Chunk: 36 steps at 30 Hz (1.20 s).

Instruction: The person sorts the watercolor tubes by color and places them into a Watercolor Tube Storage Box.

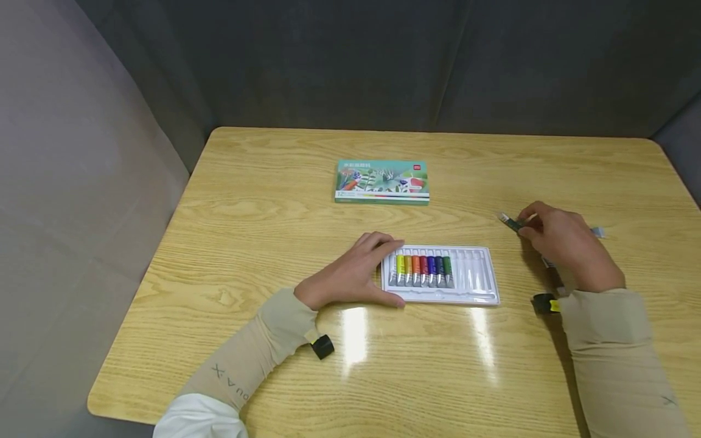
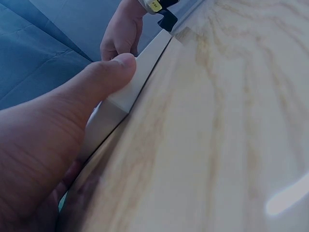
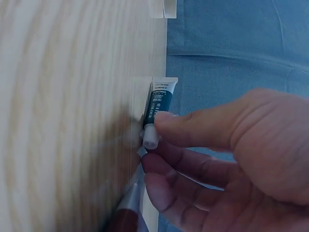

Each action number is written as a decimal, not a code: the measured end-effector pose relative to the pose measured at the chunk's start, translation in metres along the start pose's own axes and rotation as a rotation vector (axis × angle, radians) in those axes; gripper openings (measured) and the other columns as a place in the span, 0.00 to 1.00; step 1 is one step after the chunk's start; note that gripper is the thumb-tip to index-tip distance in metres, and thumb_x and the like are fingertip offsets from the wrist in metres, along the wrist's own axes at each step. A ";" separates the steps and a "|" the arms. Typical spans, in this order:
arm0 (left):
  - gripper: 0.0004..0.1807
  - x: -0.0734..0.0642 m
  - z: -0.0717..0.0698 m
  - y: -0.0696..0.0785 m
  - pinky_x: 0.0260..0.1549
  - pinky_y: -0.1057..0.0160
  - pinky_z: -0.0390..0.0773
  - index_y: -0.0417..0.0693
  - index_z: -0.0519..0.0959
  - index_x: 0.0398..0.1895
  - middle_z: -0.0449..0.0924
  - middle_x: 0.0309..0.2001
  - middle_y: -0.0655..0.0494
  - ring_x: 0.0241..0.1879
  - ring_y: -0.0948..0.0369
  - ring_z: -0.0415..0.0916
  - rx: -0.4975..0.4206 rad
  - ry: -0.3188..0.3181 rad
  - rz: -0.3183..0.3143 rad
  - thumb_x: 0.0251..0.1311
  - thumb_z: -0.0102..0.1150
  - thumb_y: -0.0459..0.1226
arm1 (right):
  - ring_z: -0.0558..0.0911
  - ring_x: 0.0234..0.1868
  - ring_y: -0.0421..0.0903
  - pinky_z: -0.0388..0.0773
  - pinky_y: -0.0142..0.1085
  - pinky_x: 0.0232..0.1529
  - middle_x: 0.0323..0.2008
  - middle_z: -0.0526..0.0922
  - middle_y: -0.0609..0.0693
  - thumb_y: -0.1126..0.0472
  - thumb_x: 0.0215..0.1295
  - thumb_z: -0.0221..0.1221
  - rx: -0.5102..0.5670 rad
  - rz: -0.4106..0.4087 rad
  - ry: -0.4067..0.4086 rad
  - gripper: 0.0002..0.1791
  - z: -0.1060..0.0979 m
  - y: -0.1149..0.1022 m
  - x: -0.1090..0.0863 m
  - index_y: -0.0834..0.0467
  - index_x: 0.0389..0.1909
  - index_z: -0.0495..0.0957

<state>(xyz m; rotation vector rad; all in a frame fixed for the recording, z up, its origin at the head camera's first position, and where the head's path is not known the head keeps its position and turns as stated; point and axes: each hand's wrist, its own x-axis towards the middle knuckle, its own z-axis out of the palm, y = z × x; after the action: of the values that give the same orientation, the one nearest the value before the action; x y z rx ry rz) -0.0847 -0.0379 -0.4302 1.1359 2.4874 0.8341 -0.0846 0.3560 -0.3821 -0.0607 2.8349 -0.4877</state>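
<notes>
Eight small paint tubes (image 1: 424, 271), coloured ends in a row, lay in the left part of a shallow white plastic tray (image 1: 476, 298) on the yellow wood-grain table (image 1: 219, 255). Left hand (image 1: 353, 274) spread wide over the tray's left end, thumb on the near edge, fingers at the far edge, holding it. Right hand (image 1: 566, 243), well apart to the right, pinched a dark green tube with a white cap (image 3: 160, 104), thumb close to the cap, flat end pointing away; whether it touched the wood, cannot tell. Reddish-brown tube (image 3: 124, 220) near that hand, partly cut off in the right wrist view. Teal printed cardboard box (image 1: 382, 182) lay flat beyond the tray.
</notes>
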 end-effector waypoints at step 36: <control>0.62 0.000 -0.001 0.002 0.74 0.56 0.69 0.55 0.57 0.82 0.61 0.74 0.57 0.73 0.61 0.59 0.010 -0.008 -0.016 0.47 0.73 0.69 | 0.77 0.52 0.66 0.74 0.62 0.49 0.56 0.74 0.69 0.63 0.66 0.63 0.007 -0.080 0.054 0.19 0.006 -0.014 0.003 0.64 0.57 0.78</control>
<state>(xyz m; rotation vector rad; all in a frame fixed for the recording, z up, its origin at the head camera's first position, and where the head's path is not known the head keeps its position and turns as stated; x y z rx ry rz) -0.0845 -0.0372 -0.4283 1.1186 2.4936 0.8118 -0.0857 0.3407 -0.3837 -0.1628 2.8927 -0.5247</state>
